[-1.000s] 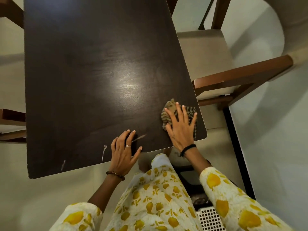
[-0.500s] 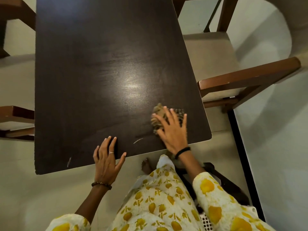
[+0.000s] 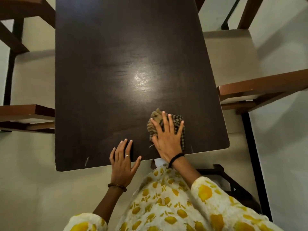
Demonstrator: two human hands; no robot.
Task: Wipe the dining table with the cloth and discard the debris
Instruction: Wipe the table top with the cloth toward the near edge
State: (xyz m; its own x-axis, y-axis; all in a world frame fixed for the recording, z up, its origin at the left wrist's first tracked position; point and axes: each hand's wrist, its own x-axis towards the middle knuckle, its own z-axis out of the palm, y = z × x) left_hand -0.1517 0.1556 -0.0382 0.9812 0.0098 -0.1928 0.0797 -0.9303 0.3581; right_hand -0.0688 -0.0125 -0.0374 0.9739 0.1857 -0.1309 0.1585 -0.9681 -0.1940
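Observation:
The dark brown dining table fills the middle of the view. My right hand lies flat, fingers spread, on a crumpled striped cloth near the table's front edge, right of centre. A thin pale sliver of debris lies against the thumb side of that hand. Two more pale slivers rest near the front edge, one at the left and one at the right. My left hand is open, its fingertips on the front edge and its palm hanging off the table.
A wooden chair with a pale seat stands at the table's right side, and another chair at the left. A dark metal frame sits on the pale floor by my right side. My yellow-patterned clothing covers the bottom of the view.
My right hand slid the cloth leftward from the front right corner until it met the sliver. My left hand drew back from the tabletop to its front edge.

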